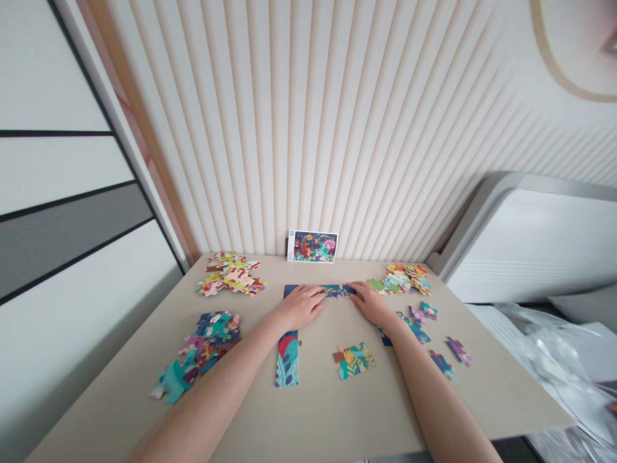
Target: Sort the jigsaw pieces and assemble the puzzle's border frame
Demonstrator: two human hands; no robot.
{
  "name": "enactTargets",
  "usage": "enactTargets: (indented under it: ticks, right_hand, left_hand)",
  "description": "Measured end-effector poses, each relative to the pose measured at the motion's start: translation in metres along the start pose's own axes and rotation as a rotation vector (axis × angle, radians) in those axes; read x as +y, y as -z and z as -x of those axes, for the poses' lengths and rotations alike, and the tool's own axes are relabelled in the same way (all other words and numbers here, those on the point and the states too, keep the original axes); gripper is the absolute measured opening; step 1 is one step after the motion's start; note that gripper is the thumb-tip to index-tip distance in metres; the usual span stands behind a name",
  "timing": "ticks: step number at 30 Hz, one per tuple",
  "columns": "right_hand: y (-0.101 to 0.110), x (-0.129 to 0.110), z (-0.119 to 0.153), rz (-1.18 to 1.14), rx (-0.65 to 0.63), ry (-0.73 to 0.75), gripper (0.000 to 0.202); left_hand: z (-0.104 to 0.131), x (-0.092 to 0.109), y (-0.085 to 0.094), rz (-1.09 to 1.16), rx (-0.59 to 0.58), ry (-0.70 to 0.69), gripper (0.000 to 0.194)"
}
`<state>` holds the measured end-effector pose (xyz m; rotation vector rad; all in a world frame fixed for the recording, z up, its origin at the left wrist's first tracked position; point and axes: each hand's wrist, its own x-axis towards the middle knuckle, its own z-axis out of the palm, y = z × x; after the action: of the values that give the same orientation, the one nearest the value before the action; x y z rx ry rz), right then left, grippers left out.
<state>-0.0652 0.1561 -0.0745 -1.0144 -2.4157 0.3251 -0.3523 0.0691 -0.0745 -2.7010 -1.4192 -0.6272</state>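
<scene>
A dark blue strip of joined puzzle pieces (pixel 332 290) lies near the back middle of the table. My left hand (pixel 303 305) rests over its left part, fingers spread and pointing right. At its right end, my right hand (pixel 369 300) touches the strip with its fingertips; whether they press on a piece or grip it is too small to tell. Below my left hand lies a red and teal joined section (pixel 288 360). A teal and yellow joined section (pixel 355 360) lies between my forearms. Blue pieces (pixel 415 328) are partly hidden by my right forearm.
A picture card (pixel 313 247) stands against the ribbed wall. Piles of pieces lie at the back left (pixel 230 275), front left (pixel 202 350) and back right (pixel 402 279). Loose pieces (pixel 459 351) lie on the right side of the table (pixel 501 392). Clear plastic (pixel 544 341) is beyond its right edge.
</scene>
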Motion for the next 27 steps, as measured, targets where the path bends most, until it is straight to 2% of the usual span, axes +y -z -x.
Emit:
enactTargets:
  ticks: [14, 20, 27]
  right_hand:
    - [-0.006, 0.006, -0.001, 0.094, -0.016, 0.006, 0.032]
    - [0.003, -0.01, -0.002, 0.17, -0.057, 0.014, 0.033]
    - [0.013, -0.033, -0.003, 0.393, -0.116, 0.034, 0.034]
  left_hand:
    - [0.0, -0.003, -0.004, -0.013, -0.055, 0.009, 0.046]
    - [0.001, -0.004, -0.002, -0.023, -0.083, 0.003, 0.047]
    - [0.001, -0.002, 0.0, -0.037, -0.092, 0.002, 0.046]
